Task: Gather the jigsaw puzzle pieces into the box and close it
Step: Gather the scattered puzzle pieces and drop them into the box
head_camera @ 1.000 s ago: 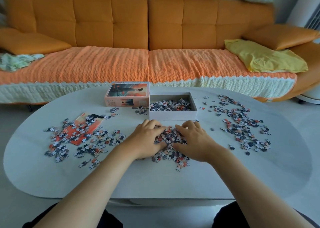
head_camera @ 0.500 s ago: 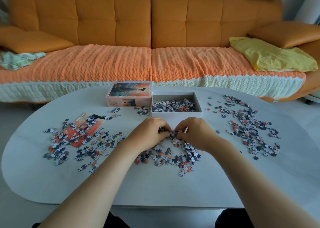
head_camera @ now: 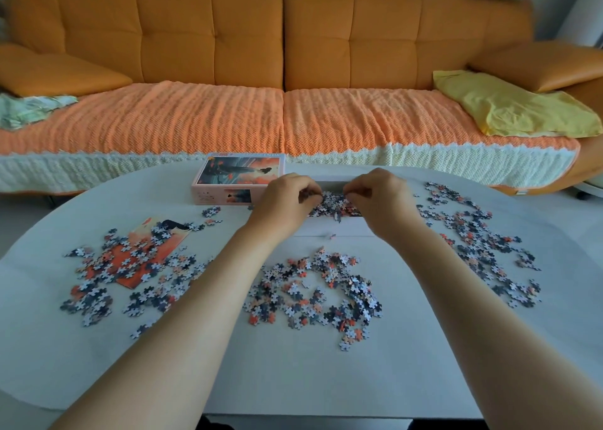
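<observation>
Both hands hang over the open white box, knuckles up and fingers curled in tight. The left hand and right hand each pinch one side of a clump of jigsaw pieces above the box's inside; whether any have dropped free I cannot tell. The hands and wrists hide most of the box's side walls. One stray piece lies against the box's front wall. Just left of the box, touching it, stands the pictured lid. In front of the box a loose heap lies on the white table between the forearms. More pieces are scattered left of the box over a printed sheet, and to its right. Behind the box runs an orange sofa.
</observation>
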`<state>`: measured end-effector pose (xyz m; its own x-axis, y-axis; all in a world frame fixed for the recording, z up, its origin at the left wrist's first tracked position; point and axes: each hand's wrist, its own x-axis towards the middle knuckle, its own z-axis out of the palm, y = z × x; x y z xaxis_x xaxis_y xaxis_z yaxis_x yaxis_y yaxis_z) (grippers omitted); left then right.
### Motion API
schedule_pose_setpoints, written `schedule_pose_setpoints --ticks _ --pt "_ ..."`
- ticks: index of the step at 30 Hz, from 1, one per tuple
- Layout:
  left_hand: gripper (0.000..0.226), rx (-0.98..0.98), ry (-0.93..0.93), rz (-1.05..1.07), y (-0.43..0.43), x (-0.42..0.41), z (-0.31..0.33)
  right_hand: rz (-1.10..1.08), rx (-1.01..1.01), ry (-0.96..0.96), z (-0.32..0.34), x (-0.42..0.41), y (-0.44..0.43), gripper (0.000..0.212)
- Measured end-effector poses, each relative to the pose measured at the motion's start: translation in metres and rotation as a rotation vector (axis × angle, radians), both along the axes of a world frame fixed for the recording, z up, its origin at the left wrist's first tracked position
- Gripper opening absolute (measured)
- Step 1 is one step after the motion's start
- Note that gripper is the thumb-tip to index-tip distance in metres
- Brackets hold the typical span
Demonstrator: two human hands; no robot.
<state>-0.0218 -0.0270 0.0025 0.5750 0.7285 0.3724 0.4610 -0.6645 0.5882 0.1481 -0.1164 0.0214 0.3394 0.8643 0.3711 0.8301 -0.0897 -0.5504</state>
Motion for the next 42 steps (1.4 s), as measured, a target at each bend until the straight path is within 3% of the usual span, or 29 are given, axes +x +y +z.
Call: schedule_pose_setpoints --ticks 6,11,14,23,28,31,34,39,42 --pt "0.044 -0.013 0.128 -0.045 0.001 0.003 -0.014 0.076 -0.183 -0.133 -0.018 0.004 0.008 0.025" --pt "0.032 0.051 0.150 -0.047 -0.001 -0.009 -0.012 0.131 -0.153 -0.146 -0.017 0.001 0.000 0.027" --pt "0.027 0.104 0.254 -0.069 -0.007 -0.017 -0.014 0.157 -0.175 -0.133 -0.020 -0.006 -0.009 0.029" --pt "0.039 0.081 0.373 -0.101 -0.035 -0.040 -0.008 0.220 -0.247 -0.112 -0.013 -0.019 -0.043 0.029" --pt "0.045 0.155 0.266 -0.105 -0.051 -0.055 -0.009 0.242 -0.128 -0.230 -0.016 -0.024 -0.060 0.031" --pt "0.031 0.222 0.168 -0.101 -0.059 -0.063 -0.007 0.282 -0.043 -0.252 -0.012 -0.030 -0.067 0.028" --pt "0.022 0.179 0.191 -0.134 -0.072 -0.067 -0.005 0.330 -0.140 -0.269 -0.011 -0.041 -0.077 0.028" --pt "0.053 0.096 0.394 -0.206 -0.087 -0.062 -0.022 0.388 -0.309 -0.358 -0.029 -0.050 -0.086 0.037" --pt "0.054 0.066 0.434 -0.238 -0.090 -0.059 -0.026 0.411 -0.329 -0.332 -0.033 -0.049 -0.087 0.038"
